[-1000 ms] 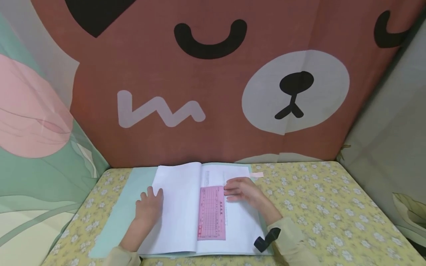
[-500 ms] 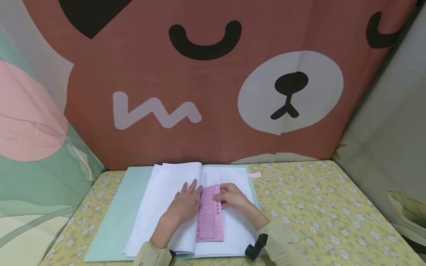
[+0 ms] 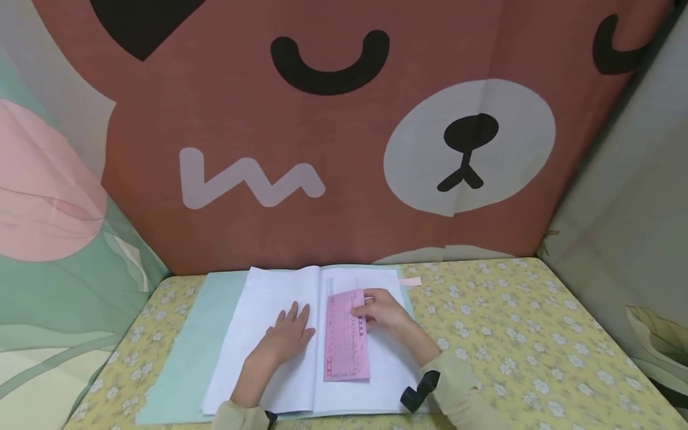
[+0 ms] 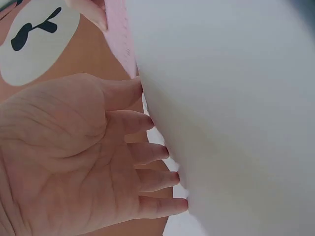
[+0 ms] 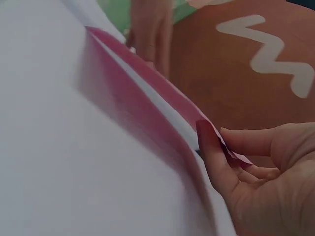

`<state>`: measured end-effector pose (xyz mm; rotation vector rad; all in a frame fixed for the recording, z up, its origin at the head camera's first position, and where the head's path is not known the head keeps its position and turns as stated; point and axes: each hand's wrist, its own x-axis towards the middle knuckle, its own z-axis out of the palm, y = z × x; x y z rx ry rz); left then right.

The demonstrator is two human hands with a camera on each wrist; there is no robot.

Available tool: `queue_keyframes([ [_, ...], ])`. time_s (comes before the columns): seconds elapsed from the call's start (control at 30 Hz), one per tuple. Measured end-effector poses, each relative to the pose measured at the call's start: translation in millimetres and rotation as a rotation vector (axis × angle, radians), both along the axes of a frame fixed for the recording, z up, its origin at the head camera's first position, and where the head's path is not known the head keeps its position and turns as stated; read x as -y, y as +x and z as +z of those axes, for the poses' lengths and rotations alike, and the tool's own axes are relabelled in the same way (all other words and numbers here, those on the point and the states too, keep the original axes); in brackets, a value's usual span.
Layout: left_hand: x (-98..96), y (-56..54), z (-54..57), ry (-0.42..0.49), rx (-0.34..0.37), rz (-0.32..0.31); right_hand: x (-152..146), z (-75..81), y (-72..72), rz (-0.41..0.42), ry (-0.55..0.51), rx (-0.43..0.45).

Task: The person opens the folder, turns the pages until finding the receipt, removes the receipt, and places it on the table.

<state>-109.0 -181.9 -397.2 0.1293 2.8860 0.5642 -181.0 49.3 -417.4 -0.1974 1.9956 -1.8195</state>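
A pink printed slip of paper (image 3: 346, 340) with a grid of lines is over the right page (image 3: 392, 370) of an open book of white sheets. My right hand (image 3: 388, 313) pinches its upper right edge between thumb and fingers; in the right wrist view the slip (image 5: 172, 96) stands lifted off the white page, gripped by the right hand (image 5: 275, 172). On the left page (image 3: 242, 340) my left hand (image 3: 285, 340) rests with spread fingers. The left wrist view has the left hand (image 4: 83, 157) with straight fingertips against the white paper.
A pale green cover (image 3: 177, 358) extends left under the sheets. A small pink tab (image 3: 411, 282) sticks out at the book's upper right. The table wears a yellow floral cloth (image 3: 516, 346). A bear-patterned cloth wall (image 3: 333, 233) rises right behind the table.
The left hand came across to the pink slip, then drew back onto the left page. The right hand went from touching the slip to pinching it, and the slip has lifted and shifted slightly right.
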Motion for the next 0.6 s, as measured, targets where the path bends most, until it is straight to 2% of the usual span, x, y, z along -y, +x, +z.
queue_keyframes([
  [0.27,1.3,2.5,-6.7,0.034,-0.004,0.011,-44,20.0,-14.7,-0.118,0.005,-0.021],
  [0.6,1.6,2.6,-5.6,0.052,0.012,0.021,-107,39.5,-24.8,-0.132,0.011,-0.114],
])
